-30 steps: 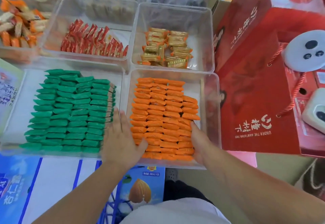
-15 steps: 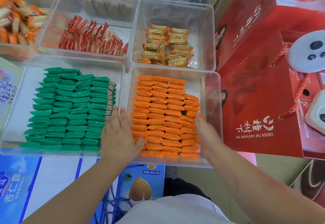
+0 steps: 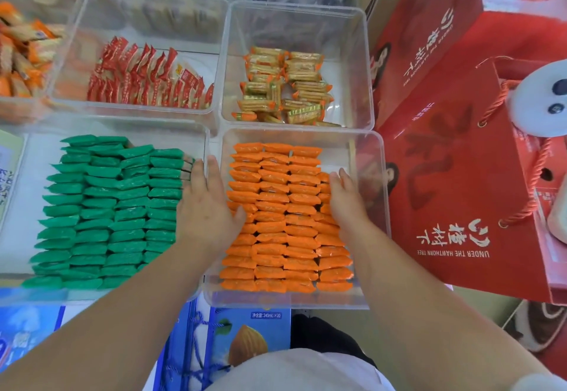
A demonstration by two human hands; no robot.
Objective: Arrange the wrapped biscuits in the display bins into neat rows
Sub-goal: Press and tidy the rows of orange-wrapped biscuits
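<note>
Orange-wrapped biscuits (image 3: 276,222), in rows inside clear bin (image 3: 372,157): left hand (image 3: 208,206) flat, fingers straight, over the bin's left wall; right hand (image 3: 346,200) flat, fingers straight, on its rightmost row.

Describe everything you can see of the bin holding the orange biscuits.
The bin is a clear plastic tub, squarish with rounded corners, in the front row beside the green bin. It holds orange biscuits in four overlapping columns; the rightmost is shorter, leaving bare floor at the back right. The left hand lies flat over its left wall, thumb on the packs; the right hand presses the right column.
</note>
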